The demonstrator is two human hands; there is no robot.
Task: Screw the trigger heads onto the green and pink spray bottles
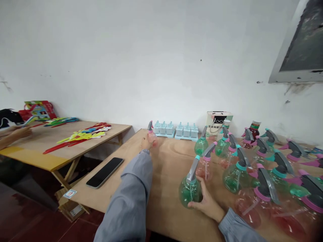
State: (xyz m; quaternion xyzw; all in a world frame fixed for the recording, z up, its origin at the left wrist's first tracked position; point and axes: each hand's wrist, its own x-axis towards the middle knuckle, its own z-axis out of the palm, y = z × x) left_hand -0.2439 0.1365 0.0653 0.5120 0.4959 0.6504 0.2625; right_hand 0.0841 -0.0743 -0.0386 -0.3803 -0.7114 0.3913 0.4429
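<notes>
My left hand [146,144] reaches to the far left part of the table and is closed around a small pink spray bottle [152,137] with a grey and pink trigger head. Nearer to me, my right hand [208,203] grips the round body of a green spray bottle [188,192] from its right side, thumb in front. That bottle stands upright, with a grey and turquoise head. Just behind it is another pink spray bottle [205,168]. To the right, several more pink and green bottles, such as a green one [236,177], crowd the table.
Light blue ice-pop moulds [164,129] and a printed paper bag [214,126] stand along the wall. A black phone [105,172] lies at the table's left edge. Another table [63,159] on the left bears coloured gloves [85,135]; another person's hands [16,134] are there.
</notes>
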